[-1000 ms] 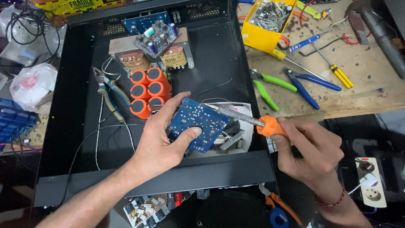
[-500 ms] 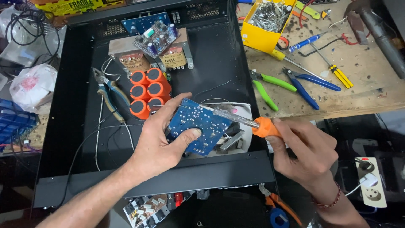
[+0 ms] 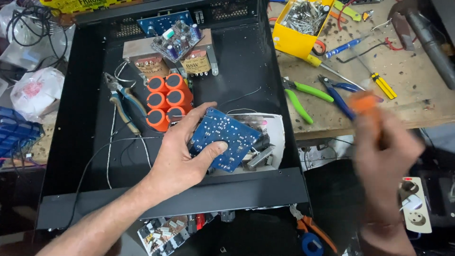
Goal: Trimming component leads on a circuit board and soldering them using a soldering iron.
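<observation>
My left hand point(image 3: 182, 159) grips a blue circuit board point(image 3: 226, 137), solder side up, tilted over the floor of an open black metal chassis point(image 3: 85, 156). Thumb and fingers pinch the board's left edge. Under it lie a white sheet point(image 3: 277, 130) and dark parts. My right hand point(image 3: 384, 151) is blurred, off to the right over the bench edge, closed around an orange-handled screwdriver point(image 3: 365, 102) held well away from the board.
Inside the chassis stand several orange capacitors point(image 3: 168, 99), a transformer point(image 3: 166, 57), a small board and blue-yellow pliers point(image 3: 123, 106). The wooden bench point(image 3: 417, 102) holds green and blue pliers, screwdrivers and a yellow box of screws point(image 3: 301, 23). A white power socket point(image 3: 417, 204) lies low right.
My right hand has pulled the orange screwdriver off the board and swung it right and up, toward the bench. The left hand still holds the blue board in about the same place.
</observation>
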